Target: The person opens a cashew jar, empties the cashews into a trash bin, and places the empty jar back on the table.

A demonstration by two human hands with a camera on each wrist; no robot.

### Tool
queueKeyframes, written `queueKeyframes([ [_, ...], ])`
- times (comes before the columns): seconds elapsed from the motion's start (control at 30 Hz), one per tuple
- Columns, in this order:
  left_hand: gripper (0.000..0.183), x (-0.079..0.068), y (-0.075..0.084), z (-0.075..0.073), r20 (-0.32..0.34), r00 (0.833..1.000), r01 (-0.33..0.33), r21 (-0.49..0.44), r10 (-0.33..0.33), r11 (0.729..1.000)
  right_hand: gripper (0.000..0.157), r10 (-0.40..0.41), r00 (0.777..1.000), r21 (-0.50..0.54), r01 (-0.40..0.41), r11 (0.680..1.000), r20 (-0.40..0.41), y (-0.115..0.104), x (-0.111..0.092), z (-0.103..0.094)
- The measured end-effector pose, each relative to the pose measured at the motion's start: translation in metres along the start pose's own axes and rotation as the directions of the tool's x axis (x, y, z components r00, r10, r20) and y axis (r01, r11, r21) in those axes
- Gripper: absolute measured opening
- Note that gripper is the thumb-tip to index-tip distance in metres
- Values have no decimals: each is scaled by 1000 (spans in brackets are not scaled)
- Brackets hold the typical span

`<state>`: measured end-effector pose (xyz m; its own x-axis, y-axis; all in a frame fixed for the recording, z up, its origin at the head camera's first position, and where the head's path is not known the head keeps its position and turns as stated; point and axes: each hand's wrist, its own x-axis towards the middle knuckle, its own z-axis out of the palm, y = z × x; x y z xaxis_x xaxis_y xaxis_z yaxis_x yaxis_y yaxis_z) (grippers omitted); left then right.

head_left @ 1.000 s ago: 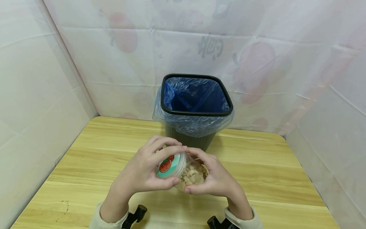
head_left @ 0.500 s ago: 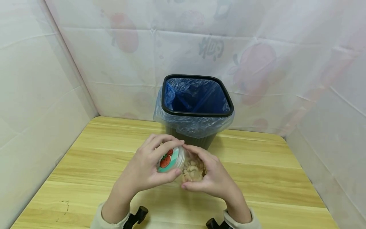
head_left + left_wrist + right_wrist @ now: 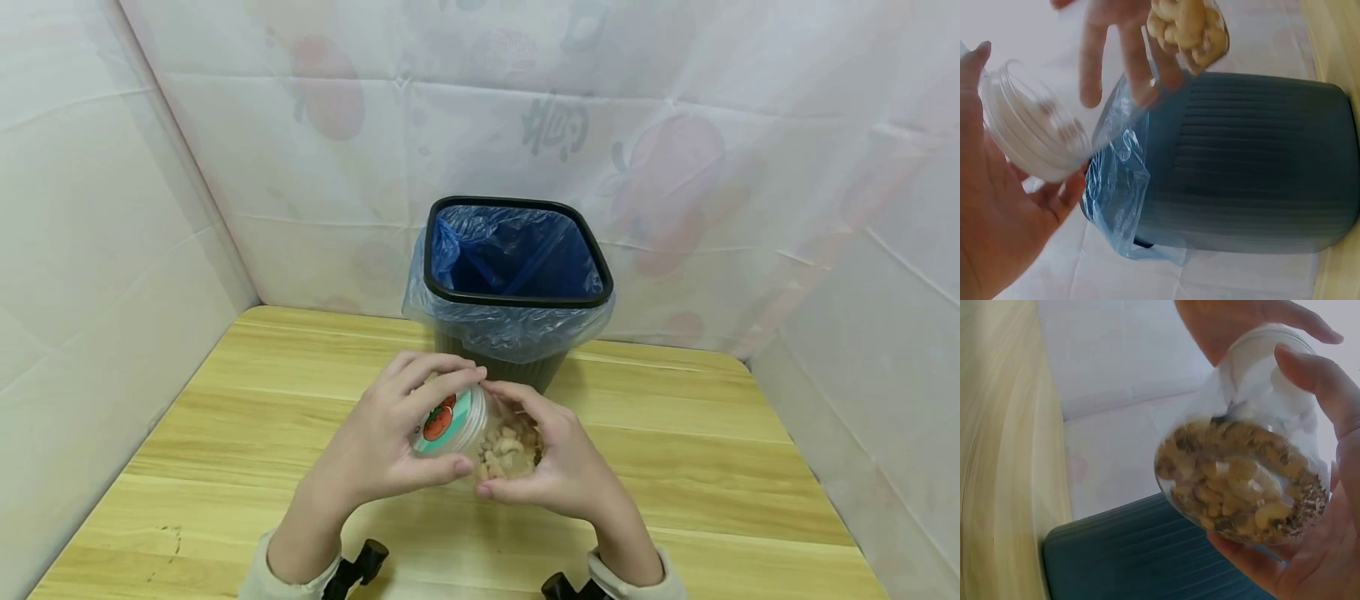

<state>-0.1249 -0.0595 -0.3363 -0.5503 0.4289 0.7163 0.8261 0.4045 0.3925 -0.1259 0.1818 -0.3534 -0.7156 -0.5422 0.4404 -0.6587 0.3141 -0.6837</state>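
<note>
A clear plastic jar (image 3: 510, 450) of cashews is held on its side in front of the bin, above the table. My left hand (image 3: 378, 437) grips its lid (image 3: 442, 425), which bears a teal and white label with red tomatoes. On the other side, my right hand (image 3: 562, 458) holds the jar's body, its fingers and thumb curved around it. Through the clear wall in the right wrist view, cashews (image 3: 1235, 481) and dark brown bits gather at the bottom end. The lid appears to be on the jar; in the left wrist view motion blurs its rim.
Behind the hands stands a dark ribbed trash bin (image 3: 510, 367) with a black rim and a blue plastic liner (image 3: 510, 325) folded over it. Wood-grain table (image 3: 675, 467) surrounds it. White printed cloth walls (image 3: 300, 167) close off the back and sides.
Over the last second both hands have risen slightly with the jar. The lid's label has turned a little under my left hand. The bin has not moved.
</note>
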Motion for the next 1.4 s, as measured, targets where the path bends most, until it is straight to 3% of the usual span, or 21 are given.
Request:
queueKeyframes([
  [0.23,55,3,1,-2,-23,987,-161,-128,159,979,87,-28,996,138,15,990,90,5,-3,-4],
  [0.53,52,6,1,-3,-64,978,-204,-131,197,970,86,-41,994,160,24,987,103,4,-1,-4],
  [1.0,47,5,1,-1,-86,985,-156,-95,148,983,91,-43,997,111,36,993,61,-1,1,1],
  [1.4,46,2,2,0,-66,997,21,-60,-25,998,92,-87,995,-54,84,995,-42,-4,3,6],
])
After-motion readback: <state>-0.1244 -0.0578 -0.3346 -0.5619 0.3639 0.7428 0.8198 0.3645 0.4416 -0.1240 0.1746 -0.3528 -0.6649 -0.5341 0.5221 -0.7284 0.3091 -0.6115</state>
